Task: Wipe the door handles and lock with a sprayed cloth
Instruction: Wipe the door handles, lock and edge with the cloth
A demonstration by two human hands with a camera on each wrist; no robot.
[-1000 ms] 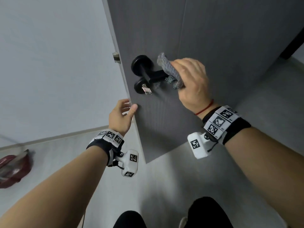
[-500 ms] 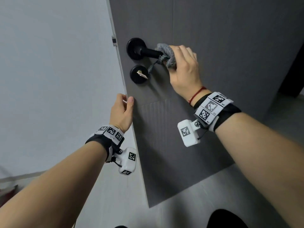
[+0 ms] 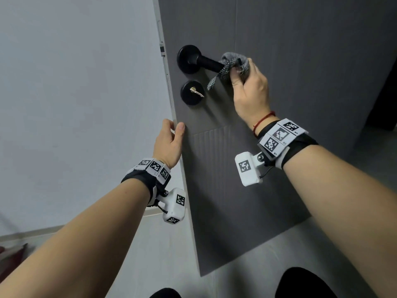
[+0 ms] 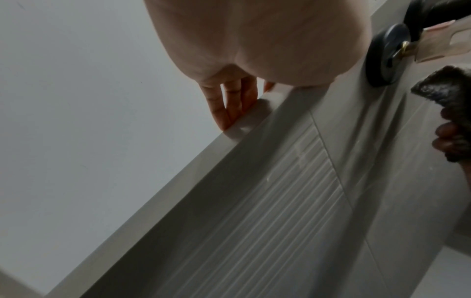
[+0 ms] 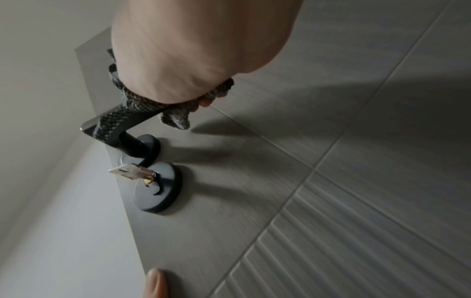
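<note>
A black lever handle (image 3: 206, 62) on a round rose sticks out from the grey door (image 3: 300, 61). Below it sits a round black lock (image 3: 192, 92) with a key (image 3: 196, 91) in it. My right hand (image 3: 247, 82) grips a grey cloth (image 3: 235, 62) wrapped round the far end of the lever; a strip of cloth hangs down. In the right wrist view the cloth (image 5: 175, 117) bunches under the palm on the handle (image 5: 119, 125), above the lock (image 5: 160, 187). My left hand (image 3: 171, 138) holds the door's edge, thumb on the face, fingers (image 4: 229, 102) behind it.
A pale wall (image 3: 75, 104) lies left of the door's edge. The latch plate (image 3: 162, 49) shows on the edge above the handle. A dark red object (image 3: 8, 257) lies on the floor at the lower left. My knees (image 3: 300, 282) are at the bottom.
My right hand has slid the cloth along the lever, away from the rose toward its free end. The view has tilted up. The left hand stays on the door's edge.
</note>
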